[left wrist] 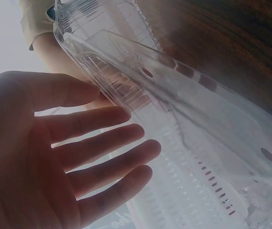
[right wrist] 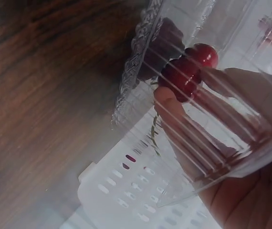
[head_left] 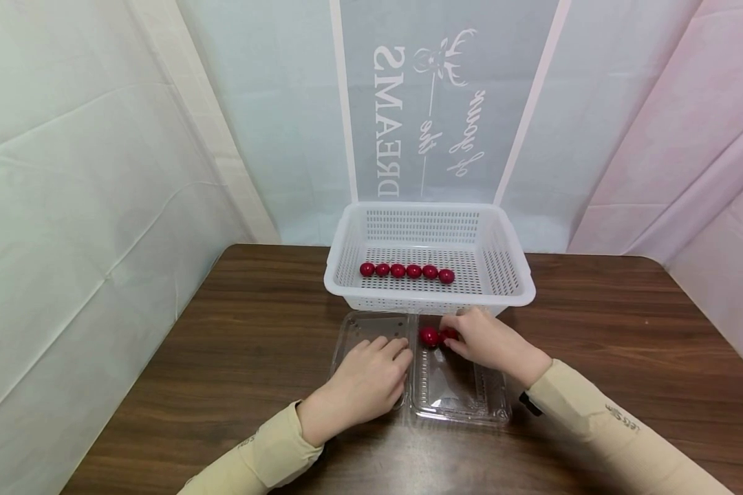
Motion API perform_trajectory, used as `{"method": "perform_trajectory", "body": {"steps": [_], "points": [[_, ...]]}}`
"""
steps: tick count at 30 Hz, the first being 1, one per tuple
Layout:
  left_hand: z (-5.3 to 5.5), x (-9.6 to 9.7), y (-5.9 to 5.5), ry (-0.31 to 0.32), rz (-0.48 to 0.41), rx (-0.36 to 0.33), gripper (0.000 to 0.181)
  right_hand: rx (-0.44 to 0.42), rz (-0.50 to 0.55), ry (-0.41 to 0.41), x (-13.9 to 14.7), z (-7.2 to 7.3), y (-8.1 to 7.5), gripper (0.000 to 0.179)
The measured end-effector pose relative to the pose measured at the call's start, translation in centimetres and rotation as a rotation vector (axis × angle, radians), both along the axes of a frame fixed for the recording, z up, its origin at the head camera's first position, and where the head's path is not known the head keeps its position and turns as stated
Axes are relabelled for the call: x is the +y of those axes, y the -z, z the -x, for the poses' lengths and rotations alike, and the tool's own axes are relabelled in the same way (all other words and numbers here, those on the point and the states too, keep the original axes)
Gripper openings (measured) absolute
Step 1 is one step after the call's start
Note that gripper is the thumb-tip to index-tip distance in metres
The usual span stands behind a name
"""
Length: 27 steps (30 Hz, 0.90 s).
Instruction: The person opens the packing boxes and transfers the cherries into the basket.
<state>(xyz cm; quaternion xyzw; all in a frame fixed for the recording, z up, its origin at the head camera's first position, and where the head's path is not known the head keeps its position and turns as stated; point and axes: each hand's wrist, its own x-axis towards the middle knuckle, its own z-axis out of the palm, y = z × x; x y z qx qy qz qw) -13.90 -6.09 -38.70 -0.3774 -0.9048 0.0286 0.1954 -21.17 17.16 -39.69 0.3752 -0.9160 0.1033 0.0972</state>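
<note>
A clear plastic clamshell box lies opened out on the table, its base [head_left: 448,402] to the right and its lid [head_left: 359,330], pierced with small holes, to the left. Between thumb and fingers my right hand [head_left: 495,344] pinches a dark red cherry [right wrist: 179,78] inside the far end of the base. A second cherry [head_left: 429,336] sits right beside it, on its left. My left hand [head_left: 362,378] is over the lid near the hinge, its fingers [left wrist: 126,143] fairly straight and holding nothing; whether they touch the plastic I cannot tell.
Behind the box stands a white perforated plastic basket [head_left: 433,300], with several cherries [head_left: 413,271] in a row on its floor. The brown wooden table [head_left: 254,330] extends to both sides. A printed curtain [head_left: 433,103] hangs behind it.
</note>
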Motion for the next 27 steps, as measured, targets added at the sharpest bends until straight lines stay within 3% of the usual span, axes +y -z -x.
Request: {"method": "perform_trajectory", "body": {"steps": [27], "points": [[0.04,-0.08,0.15,0.001,-0.002,-0.007,0.026,-0.100,0.004,0.011,-0.01,-0.20,0.52,0.020]]}}
